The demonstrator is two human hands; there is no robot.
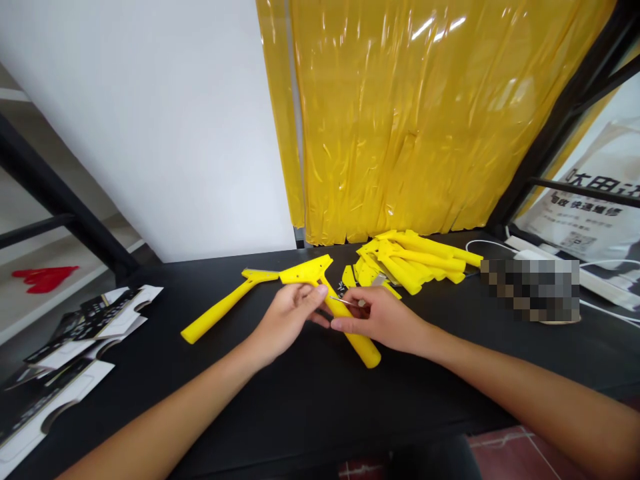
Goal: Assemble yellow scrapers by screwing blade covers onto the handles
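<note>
My left hand (pixel 293 313) is closed around the neck of a yellow scraper (pixel 364 348), just below its wide head. The scraper's handle slants down to the right, passing under my right hand. In my right hand (pixel 393 317) is a thin silver-shafted screwdriver (pixel 343 301), pinched between the fingers; its tip points left, at the scraper near my left thumb. Most of its grip is hidden. A second yellow scraper (pixel 220 311) lies to the left, its head near the held one. Small dark and silver pieces, probably screws (pixel 341 289), lie just behind my right hand.
Yellow scraper parts (pixel 420 263) are piled behind my right hand. Printed black-and-white cards (pixel 75 353) lie at the left on the black table (pixel 225 407). A white power strip (pixel 595 273) with cables and a blurred-out object (pixel 535 290) are at the right.
</note>
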